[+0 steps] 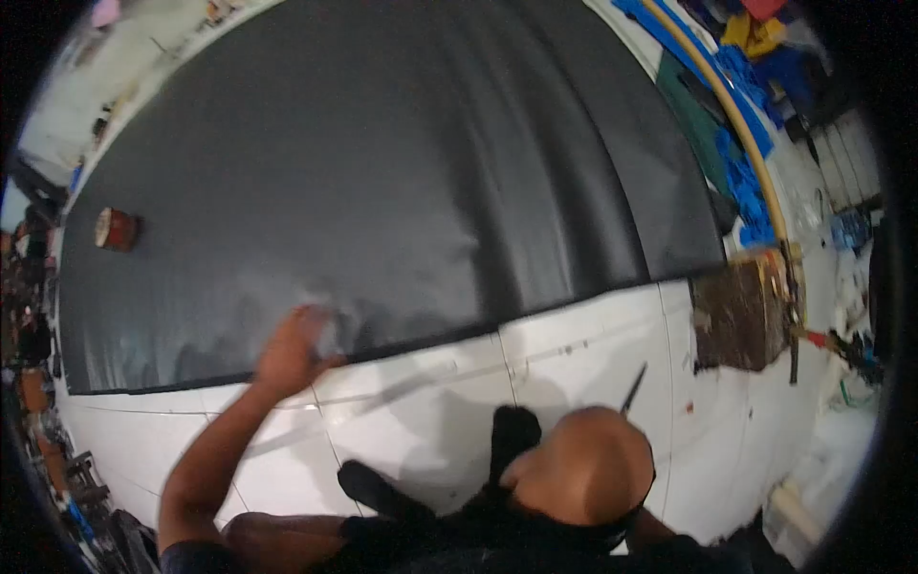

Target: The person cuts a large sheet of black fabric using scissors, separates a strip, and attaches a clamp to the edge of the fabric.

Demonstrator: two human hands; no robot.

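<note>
My left hand (292, 349) is over the near edge of a large black sheet (335, 143), which looks like vinyl or leather. Its fingers are blurred, with the thumb apart from them. A pale patch shows beside the fingers; I cannot tell whether it is a thing or a sheen on the sheet. My right forearm (652, 531) is partly visible behind my bent knee (593, 464), and the right hand is hidden. A thin dark blade-like tool (634, 387) juts out just beyond that knee; its other end is out of sight.
A red-brown, cup-shaped object (117, 230) sits on the sheet's left side. At the sheet's right corner stands a worn brown block (741, 316). A long yellowish pole (727, 96) curves past blue material (746, 182). White tiles (593, 335) and my dark-socked feet (516, 435) are in front.
</note>
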